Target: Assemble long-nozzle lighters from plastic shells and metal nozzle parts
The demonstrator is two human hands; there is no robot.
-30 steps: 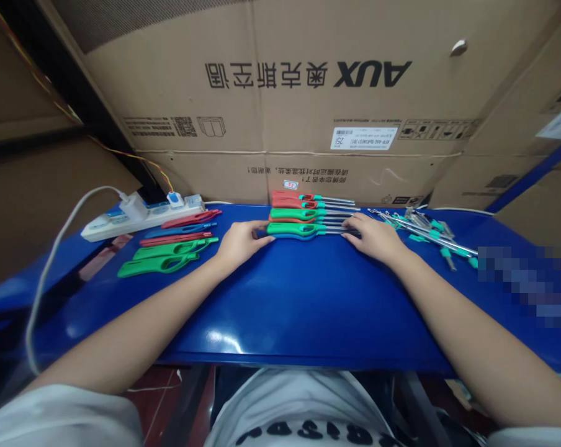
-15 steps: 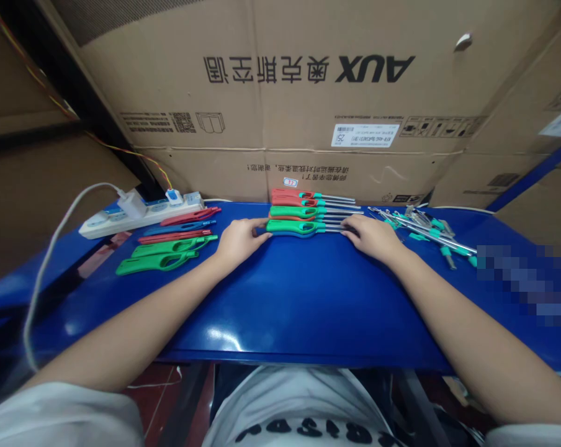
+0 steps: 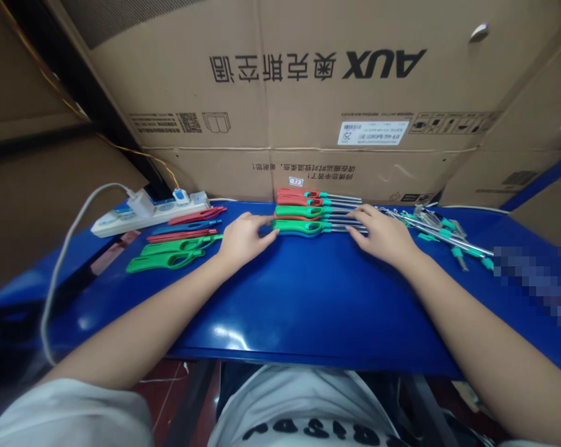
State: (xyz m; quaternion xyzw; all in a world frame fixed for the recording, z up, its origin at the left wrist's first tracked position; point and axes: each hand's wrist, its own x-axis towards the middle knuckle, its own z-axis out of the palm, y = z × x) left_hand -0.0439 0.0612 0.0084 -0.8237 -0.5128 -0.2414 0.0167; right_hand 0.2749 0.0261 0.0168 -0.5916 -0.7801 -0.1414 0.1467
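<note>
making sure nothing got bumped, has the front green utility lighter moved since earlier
No, the front green utility lighter sits just as before against the green utility lighter behind it; only the whole view shifted.

Two hands (image 3: 244, 239) (image 3: 381, 236), five plastic lighter shells (image 3: 180, 244)

The blue desk (image 3: 308, 298) carries a power strip (image 3: 150, 214) at its back left, red, blue and green plastic lighter handles (image 3: 178, 245) beside it, assembled long lighters (image 3: 301, 218) at back centre, and steel lighter tubes (image 3: 441, 233) toward the right.
</note>
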